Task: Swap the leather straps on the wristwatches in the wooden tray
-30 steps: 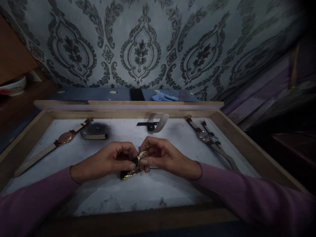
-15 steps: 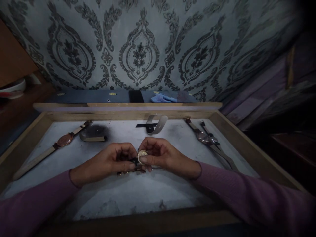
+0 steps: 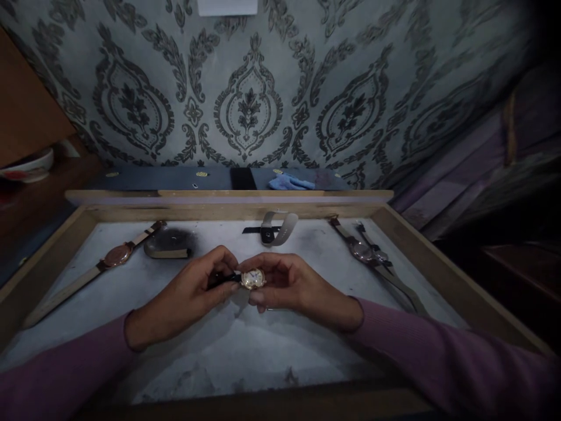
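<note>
Between my two hands, over the middle of the white-bottomed wooden tray (image 3: pixel 90 229), is a small gold-cased wristwatch (image 3: pixel 253 279) with a pale dial facing up. My left hand (image 3: pixel 199 286) pinches its dark strap close to the case, fingers curled round it. Thumb and fingers of my right hand (image 3: pixel 287 282) grip the case from the right side. Part of the strap is hidden behind my fingers. Just beyond the hands lies a grey-strapped watch (image 3: pixel 287 228), its band curled upright beside a black strip.
On the left lie a brown-faced watch (image 3: pixel 117 255) and a dark rounded object (image 3: pixel 169 241). Two watches (image 3: pixel 362 251) overlap on the right. Behind the tray's rim are a black flat object (image 3: pixel 243 178) and a blue cloth (image 3: pixel 291 181); a bowl (image 3: pixel 30 166) stands far left.
The watch has turned so its dial now faces up, with its dark strap stretched toward my left hand. My right thumb has moved off the case's face. The view has tilted slightly upward.
</note>
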{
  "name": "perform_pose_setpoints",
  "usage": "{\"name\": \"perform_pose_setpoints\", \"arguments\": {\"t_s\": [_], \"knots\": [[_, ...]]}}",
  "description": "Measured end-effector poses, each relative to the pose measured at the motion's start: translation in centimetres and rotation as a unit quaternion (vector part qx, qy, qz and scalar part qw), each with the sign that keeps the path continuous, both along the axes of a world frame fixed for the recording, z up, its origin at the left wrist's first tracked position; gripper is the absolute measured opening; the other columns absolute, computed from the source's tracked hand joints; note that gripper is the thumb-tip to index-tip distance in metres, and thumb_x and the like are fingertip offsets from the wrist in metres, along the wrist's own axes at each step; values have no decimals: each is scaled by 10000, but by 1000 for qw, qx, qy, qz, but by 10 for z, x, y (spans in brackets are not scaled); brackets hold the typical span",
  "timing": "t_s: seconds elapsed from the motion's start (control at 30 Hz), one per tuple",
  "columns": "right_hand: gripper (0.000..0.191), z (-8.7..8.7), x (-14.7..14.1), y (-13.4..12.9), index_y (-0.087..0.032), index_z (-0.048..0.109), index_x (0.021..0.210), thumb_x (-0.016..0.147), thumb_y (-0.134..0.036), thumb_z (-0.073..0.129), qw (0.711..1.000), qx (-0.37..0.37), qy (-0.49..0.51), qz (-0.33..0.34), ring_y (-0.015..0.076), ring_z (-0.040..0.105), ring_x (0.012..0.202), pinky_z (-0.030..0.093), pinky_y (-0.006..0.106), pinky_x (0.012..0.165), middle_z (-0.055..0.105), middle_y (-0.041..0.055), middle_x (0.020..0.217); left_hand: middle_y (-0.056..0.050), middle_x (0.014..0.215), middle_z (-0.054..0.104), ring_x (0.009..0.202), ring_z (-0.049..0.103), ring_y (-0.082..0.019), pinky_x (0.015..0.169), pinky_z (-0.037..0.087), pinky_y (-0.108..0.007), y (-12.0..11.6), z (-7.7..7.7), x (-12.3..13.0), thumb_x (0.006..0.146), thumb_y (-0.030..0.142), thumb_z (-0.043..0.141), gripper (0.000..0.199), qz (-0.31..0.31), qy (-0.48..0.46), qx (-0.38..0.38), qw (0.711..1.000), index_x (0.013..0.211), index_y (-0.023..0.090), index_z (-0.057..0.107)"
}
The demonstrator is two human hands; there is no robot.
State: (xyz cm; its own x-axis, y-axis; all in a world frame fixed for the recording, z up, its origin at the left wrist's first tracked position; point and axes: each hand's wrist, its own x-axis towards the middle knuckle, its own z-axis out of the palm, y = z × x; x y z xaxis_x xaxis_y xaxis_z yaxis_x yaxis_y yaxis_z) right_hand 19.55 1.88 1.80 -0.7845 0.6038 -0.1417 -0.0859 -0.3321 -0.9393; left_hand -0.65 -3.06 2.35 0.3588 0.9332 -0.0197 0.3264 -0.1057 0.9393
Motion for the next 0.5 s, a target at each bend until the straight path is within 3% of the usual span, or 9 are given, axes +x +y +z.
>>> {"name": "perform_pose_setpoints", "arguments": {"t_s": [0.1, 0.23, 0.4, 0.5], "knots": [[465, 0, 0, -1, -150, 609, 1088, 666, -142, 804, 1000, -12, 3, 3, 74, 632, 682, 543, 237, 703, 657, -11, 854, -37, 935, 629, 856, 584, -177, 741, 449, -293, 1, -4, -2, 863, 243, 583, 137, 4, -9, 10, 1000, 968, 193, 510], [383, -2, 1, -2, -140, 604, 1085, 742, -212, 759, 1000, 23, 8, -12, 90, 644, 687, 539, 240, 688, 669, 6, 822, -37, 932, 652, 836, 603, -181, 725, 456, -297, 2, -7, -3, 855, 214, 580, 158, 3, 25, 39, 999, 994, 197, 505], [317, -5, 2, -3, -124, 623, 1106, 847, -303, 659, 993, 116, -23, -24, 89, 608, 594, 519, 217, 591, 646, 2, 712, -14, 880, 657, 807, 614, -171, 697, 438, -275, 1, -2, -1, 875, 172, 519, 91, 9, 87, 86, 992, 956, 202, 492], [266, -6, 2, -2, -135, 677, 1030, 869, -340, 625, 981, 185, -47, -48, 83, 591, 605, 512, 199, 556, 635, 19, 772, 1, 805, 636, 762, 595, -159, 664, 421, -257, 1, 3, 0, 905, 219, 496, 39, 0, 100, 84, 991, 885, 193, 517]]}}
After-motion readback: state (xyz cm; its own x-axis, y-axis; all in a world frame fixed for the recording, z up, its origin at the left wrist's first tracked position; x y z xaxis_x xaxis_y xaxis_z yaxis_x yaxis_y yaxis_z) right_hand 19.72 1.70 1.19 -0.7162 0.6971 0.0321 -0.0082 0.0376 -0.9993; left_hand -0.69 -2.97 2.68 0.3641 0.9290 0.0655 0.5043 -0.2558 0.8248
